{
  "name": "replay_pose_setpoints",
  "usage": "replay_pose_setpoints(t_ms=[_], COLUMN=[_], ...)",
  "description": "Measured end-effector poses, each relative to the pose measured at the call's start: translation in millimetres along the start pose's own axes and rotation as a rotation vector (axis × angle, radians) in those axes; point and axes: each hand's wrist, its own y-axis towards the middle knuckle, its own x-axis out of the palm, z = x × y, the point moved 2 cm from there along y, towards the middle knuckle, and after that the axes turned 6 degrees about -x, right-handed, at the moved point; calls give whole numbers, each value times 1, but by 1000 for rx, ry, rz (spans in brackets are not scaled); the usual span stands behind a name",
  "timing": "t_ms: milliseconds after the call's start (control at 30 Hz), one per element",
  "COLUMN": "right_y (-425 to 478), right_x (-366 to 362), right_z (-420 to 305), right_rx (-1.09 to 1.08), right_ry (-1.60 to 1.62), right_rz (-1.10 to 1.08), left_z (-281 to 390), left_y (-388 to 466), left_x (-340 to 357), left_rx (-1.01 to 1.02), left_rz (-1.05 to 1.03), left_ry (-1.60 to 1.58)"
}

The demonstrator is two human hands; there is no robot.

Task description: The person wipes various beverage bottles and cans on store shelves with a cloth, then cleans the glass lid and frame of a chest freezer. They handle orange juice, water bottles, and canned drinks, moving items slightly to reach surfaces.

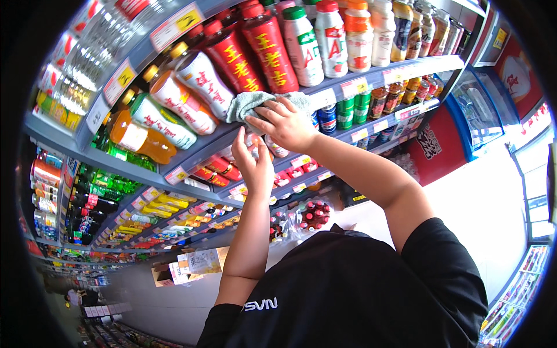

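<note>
A grey-green cloth (249,103) lies bunched over the front edge of a drinks shelf, at the foot of the red-labelled bottles (266,48). My right hand (285,124) presses on the cloth with its fingers spread over it. Just below, my left hand (253,163) is raised to the shelf edge, its thumb and fingers apart; whether its fingertips touch the cloth or the edge cannot be told. Left of the cloth stand bottles with white labels (211,82). White bottles with green and red caps (331,43) stand right of it.
Price tags (354,87) line the shelf edges. Lower shelves hold green cans (346,114) and red cans. Wrapped bottles with red caps (315,215) stand low near my body. Open cartons (198,263) lie on the floor. A blue-framed chest freezer (476,108) is at the right. Another person (82,297) is far off, lower left.
</note>
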Motion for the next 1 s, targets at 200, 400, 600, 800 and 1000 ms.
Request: replay_pose_setpoints(t_ms=[200,400,600,800,1000], right_y=[-39,-69,-140,-186,-150], right_x=[-34,-78,-126,-135,-68], right_z=[46,83,129,145,102], right_rx=[-26,242,1285,999,766], right_ry=[36,353,1102,533,127], right_rz=[-11,233,995,1045,491], left_z=[31,28,26,-11,-28], left_y=[-7,-14,-23,-29,-24], left_x=[57,86,79,57,21], left_rx=[141,74,56,-244,-580], left_rz=[60,134,187,296,249], left_ry=[205,-28,-132,-358,-723])
